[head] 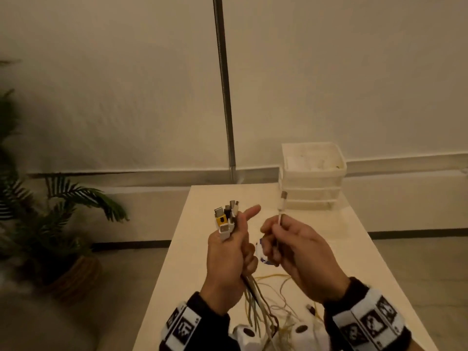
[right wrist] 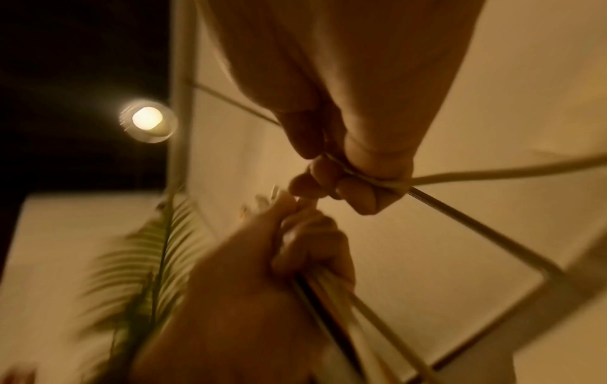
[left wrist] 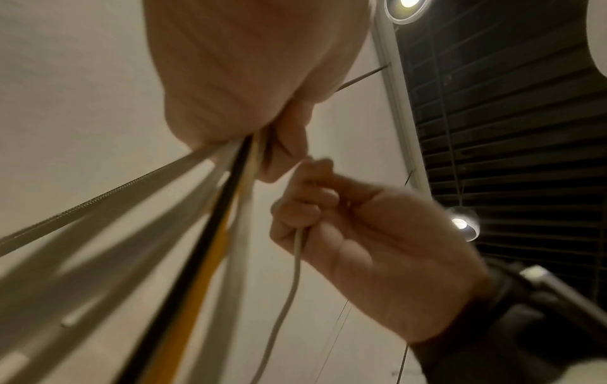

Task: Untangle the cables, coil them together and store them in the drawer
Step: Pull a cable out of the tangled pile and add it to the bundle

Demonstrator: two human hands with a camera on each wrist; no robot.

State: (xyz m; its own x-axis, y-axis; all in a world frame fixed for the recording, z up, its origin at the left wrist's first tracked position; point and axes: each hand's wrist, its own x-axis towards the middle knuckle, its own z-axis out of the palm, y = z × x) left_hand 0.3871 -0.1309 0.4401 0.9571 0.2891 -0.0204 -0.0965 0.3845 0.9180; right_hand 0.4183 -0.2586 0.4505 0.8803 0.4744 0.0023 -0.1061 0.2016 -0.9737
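Observation:
My left hand (head: 229,252) grips a bundle of cables (head: 226,216), their white, yellow and black plugs sticking up above the fist and the index finger pointing out. The cords (head: 255,305) hang below it in a loose tangle on the table (head: 354,249). My right hand (head: 291,247) pinches a single white cable (head: 281,206) just below its plug, which points upward. In the left wrist view the cords (left wrist: 184,233) fan out from the left hand (left wrist: 249,78) and the right hand (left wrist: 345,220) holds the thin white cable (left wrist: 295,259). The white drawer unit (head: 312,176) stands at the table's far right.
A small white and blue item (head: 260,252) lies on the table between the hands. A potted palm (head: 50,224) stands on the floor to the left. A metal pole (head: 224,84) runs up the wall behind the table.

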